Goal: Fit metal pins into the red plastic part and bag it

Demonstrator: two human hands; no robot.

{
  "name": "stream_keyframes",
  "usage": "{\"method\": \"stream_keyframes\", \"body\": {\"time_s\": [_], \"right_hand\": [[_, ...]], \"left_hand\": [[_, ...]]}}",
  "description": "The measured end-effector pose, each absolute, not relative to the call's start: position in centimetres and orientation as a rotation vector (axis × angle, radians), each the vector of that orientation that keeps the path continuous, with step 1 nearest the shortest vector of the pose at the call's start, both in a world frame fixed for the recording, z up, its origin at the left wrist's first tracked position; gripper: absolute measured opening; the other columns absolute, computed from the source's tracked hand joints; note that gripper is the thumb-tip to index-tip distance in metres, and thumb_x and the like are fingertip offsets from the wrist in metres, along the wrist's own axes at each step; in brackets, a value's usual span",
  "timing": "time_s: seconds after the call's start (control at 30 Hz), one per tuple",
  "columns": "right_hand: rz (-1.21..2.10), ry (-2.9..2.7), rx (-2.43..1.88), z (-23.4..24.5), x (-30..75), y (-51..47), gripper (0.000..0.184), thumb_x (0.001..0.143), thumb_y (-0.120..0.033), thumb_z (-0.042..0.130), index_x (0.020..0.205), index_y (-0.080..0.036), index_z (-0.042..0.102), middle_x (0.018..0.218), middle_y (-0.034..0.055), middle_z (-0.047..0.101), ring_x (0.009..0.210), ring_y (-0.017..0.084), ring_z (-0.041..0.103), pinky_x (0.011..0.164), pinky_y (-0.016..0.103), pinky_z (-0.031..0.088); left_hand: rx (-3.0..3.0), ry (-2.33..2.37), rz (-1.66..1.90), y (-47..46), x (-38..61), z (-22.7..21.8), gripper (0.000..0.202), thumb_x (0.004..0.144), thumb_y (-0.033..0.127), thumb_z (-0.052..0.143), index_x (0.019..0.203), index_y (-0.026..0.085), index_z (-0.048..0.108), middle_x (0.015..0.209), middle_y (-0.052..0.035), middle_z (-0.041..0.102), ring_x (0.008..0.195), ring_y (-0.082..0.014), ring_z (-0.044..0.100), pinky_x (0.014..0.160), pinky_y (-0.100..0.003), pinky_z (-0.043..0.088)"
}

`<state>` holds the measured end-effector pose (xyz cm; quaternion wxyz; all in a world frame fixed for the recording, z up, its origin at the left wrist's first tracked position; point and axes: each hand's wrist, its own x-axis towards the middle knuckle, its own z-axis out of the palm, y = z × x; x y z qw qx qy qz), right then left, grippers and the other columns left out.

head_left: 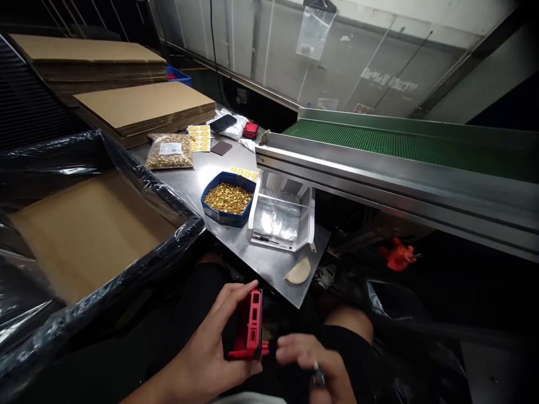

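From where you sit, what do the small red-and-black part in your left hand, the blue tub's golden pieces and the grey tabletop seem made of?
The small red-and-black part, gripped by the left hand, looks like matte moulded plastic, with cut-out windows. The golden pieces in the blue tub glint like brass or plated metal, too small to be sure. The grey tabletop shows a brushed sheen, likely stainless steel.

No text, brand or number can be read here. The wall panel behind the conveyor carries pale lettering, too blurred and reversed-looking to make out. The bag of brass parts on the worktop bears a white label whose print is too small to read. The yellow round stickers on the sticker sheet show marks too small to tell.
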<state>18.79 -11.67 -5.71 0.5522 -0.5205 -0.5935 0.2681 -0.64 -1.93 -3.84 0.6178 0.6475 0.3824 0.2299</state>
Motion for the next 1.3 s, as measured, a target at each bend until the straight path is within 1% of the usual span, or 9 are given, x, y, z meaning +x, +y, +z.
{"method": "stream_keyframes", "body": {"time_s": [0.27, 0.47, 0.63, 0.77, 0.87, 1.03, 1.13, 1.2, 1.3], "right_hand": [[0.175, -1.479, -1.809, -12.1, 23.2, -8.2, 0.022, 0.091, -0.029, 0.063, 0.112, -0.022, 0.063, 0.102, 0.0094, 0.058, 0.094, 0.022, 0.061, 0.082, 0.040, 0.056], [0.078, -1.615, -1.775, -15.0, 24.9, -7.9, 0.013, 0.090, -0.028, 0.064, 0.100, -0.020, 0.063, 0.088, 0.0056, 0.062, 0.082, 0.020, 0.060, 0.073, 0.036, 0.053], [0.127, -1.652, -1.841, -15.4, 24.9, -7.3, 0.017, 0.092, -0.032, 0.062, 0.103, -0.020, 0.066, 0.092, 0.0074, 0.063, 0.088, 0.022, 0.058, 0.080, 0.038, 0.050], [0.194, -1.667, -1.879, -15.8, 24.4, -5.6, 0.019, 0.093, -0.033, 0.060, 0.103, -0.021, 0.068, 0.091, 0.0074, 0.064, 0.089, 0.023, 0.056, 0.081, 0.038, 0.047], [0.235, -1.629, -1.894, -15.8, 24.1, -3.8, 0.018, 0.091, -0.031, 0.060, 0.103, -0.020, 0.069, 0.096, 0.0091, 0.064, 0.093, 0.025, 0.055, 0.086, 0.041, 0.046], [0.331, -1.451, -1.880, -14.5, 22.8, -3.6, 0.030, 0.091, -0.033, 0.059, 0.115, -0.016, 0.063, 0.115, 0.0161, 0.060, 0.111, 0.031, 0.051, 0.098, 0.052, 0.042], [0.580, -1.361, -1.792, -13.4, 20.6, -6.7, 0.029, 0.095, -0.037, 0.054, 0.115, -0.017, 0.062, 0.111, 0.0134, 0.064, 0.104, 0.025, 0.060, 0.093, 0.044, 0.050], [1.051, -1.233, -1.645, -12.8, 18.7, -9.3, 0.037, 0.094, -0.041, 0.055, 0.122, -0.018, 0.058, 0.109, 0.0115, 0.068, 0.096, 0.021, 0.066, 0.084, 0.037, 0.056], [1.680, -1.029, -1.281, -11.9, 16.4, -11.8, 0.053, 0.090, -0.043, 0.063, 0.135, -0.019, 0.048, 0.117, 0.0115, 0.068, 0.105, 0.022, 0.066, 0.092, 0.040, 0.055]], "left_hand": [[1.197, 0.816, 0.322, -4.5, -0.6, -6.5, 0.080, 0.058, 0.001, 0.067, 0.127, 0.036, 0.047, 0.125, -0.0016, 0.047, 0.102, -0.0213, 0.057, 0.084, -0.031, 0.056], [0.916, 0.734, 0.363, -6.1, -1.1, -10.1, 0.084, 0.064, 0.043, 0.086, 0.136, 0.027, 0.046, 0.127, -0.0115, 0.054, 0.123, -0.0341, 0.051, 0.104, -0.046, 0.046], [0.928, 0.793, 0.310, -5.6, -1.3, -9.8, 0.069, 0.081, 0.061, 0.067, 0.140, 0.029, 0.050, 0.130, -0.0099, 0.060, 0.119, -0.0310, 0.058, 0.106, -0.042, 0.043], [1.077, 0.999, 0.260, -4.2, -1.7, -9.6, 0.045, 0.093, 0.058, 0.050, 0.122, 0.026, 0.066, 0.103, -0.0046, 0.071, 0.097, -0.0243, 0.064, 0.091, -0.030, 0.048], [1.188, 1.047, 0.258, -3.2, -2.3, -9.9, 0.036, 0.092, 0.053, 0.056, 0.105, 0.023, 0.071, 0.084, -0.0017, 0.070, 0.080, -0.0203, 0.063, 0.074, -0.025, 0.048], [1.234, 1.088, 0.406, -3.2, -3.0, -9.8, 0.031, 0.087, 0.047, 0.065, 0.080, 0.018, 0.066, 0.075, -0.0018, 0.065, 0.071, -0.0181, 0.057, 0.066, -0.023, 0.044], [1.172, 1.218, 0.524, -4.4, -3.0, -10.2, 0.034, 0.087, 0.047, 0.066, 0.073, 0.017, 0.061, 0.069, 0.0003, 0.059, 0.067, -0.0159, 0.052, 0.064, -0.023, 0.041], [1.116, 1.324, 0.596, -5.2, -3.0, -10.8, 0.037, 0.088, 0.048, 0.064, 0.069, 0.018, 0.056, 0.065, 0.0023, 0.054, 0.062, -0.0141, 0.047, 0.061, -0.023, 0.039], [1.044, 1.442, 0.709, -5.8, -2.8, -11.5, 0.041, 0.084, 0.049, 0.069, 0.063, 0.018, 0.051, 0.059, 0.0041, 0.048, 0.059, -0.0128, 0.041, 0.058, -0.022, 0.035]]}}
